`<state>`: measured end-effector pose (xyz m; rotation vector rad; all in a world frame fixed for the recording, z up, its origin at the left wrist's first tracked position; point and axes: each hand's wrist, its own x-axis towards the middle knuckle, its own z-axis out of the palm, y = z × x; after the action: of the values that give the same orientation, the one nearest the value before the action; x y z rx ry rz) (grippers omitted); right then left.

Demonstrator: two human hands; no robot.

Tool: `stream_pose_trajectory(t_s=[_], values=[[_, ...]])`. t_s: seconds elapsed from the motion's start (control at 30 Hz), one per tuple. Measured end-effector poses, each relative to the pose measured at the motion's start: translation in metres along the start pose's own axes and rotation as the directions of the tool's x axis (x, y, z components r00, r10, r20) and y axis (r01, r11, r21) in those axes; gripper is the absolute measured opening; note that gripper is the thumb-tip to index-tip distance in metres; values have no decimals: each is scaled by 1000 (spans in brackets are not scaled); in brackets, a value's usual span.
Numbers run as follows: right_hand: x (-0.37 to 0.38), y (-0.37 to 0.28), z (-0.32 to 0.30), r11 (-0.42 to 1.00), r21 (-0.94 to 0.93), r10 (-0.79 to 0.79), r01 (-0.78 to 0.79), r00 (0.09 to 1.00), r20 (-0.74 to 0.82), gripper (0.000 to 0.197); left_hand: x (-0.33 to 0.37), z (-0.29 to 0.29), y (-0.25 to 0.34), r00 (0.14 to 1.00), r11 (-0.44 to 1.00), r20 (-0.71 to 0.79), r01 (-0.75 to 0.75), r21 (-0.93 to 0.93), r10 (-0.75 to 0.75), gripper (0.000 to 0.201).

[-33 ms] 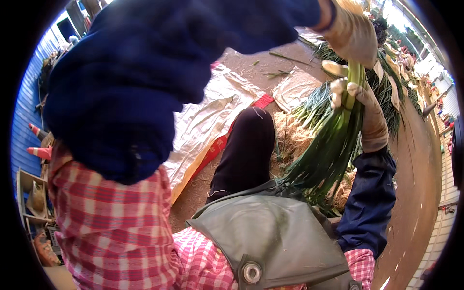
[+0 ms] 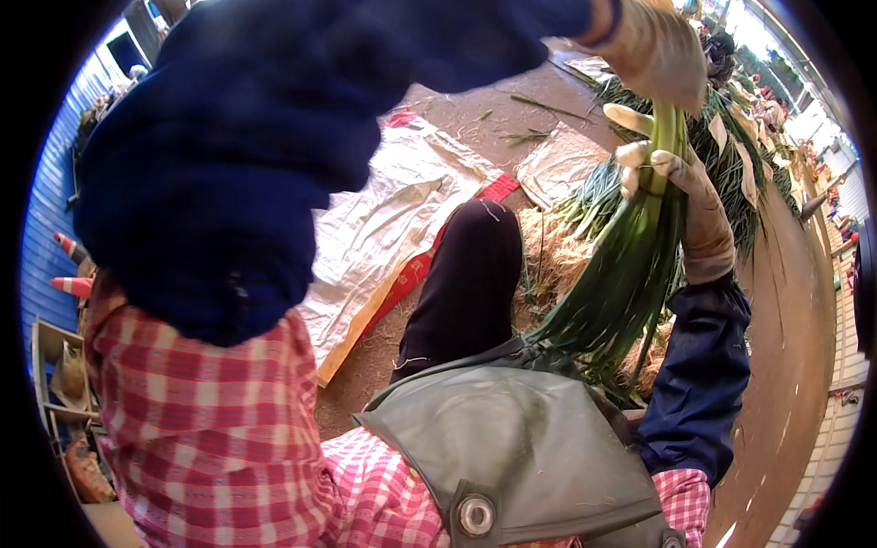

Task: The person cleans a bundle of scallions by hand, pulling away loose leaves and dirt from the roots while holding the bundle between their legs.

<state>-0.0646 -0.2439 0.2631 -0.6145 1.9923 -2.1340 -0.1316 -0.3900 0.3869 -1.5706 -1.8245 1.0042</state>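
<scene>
A bunch of long green onions hangs with its pale stalks up and its dark green leaves fanning down toward my lap. Around the stalks closes my right hand, in a soiled pale glove. Just above, my gloved left hand grips the top of the same stalks, its arm raised across the view from the left. The glove hides the stalk ends, and the picture's edge cuts off part of that hand. A grey-green apron covers my lap, under the leaf tips.
A pale woven sack with red edging lies on the ground beyond my knee. More green onions with straw-coloured roots are heaped in front, and a longer pile runs along the right. Shelves and traffic cones stand at left.
My left hand and sleeve have shifted slightly up and to the left. The right hand keeps its hold on the green onions almost in place.
</scene>
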Motion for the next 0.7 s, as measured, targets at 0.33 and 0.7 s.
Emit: stream_pose_trajectory(t_s=[0.33,0.7], values=[[-25,109,-81,807,-439,223,-394,893,-392,58,-240,97,-76,707,705,71,682,194,-704,27],[-161,143,-139,813,29,479,-582,639,-602,45,-413,322,222,-192,-849,856,349,-397,-479,19]])
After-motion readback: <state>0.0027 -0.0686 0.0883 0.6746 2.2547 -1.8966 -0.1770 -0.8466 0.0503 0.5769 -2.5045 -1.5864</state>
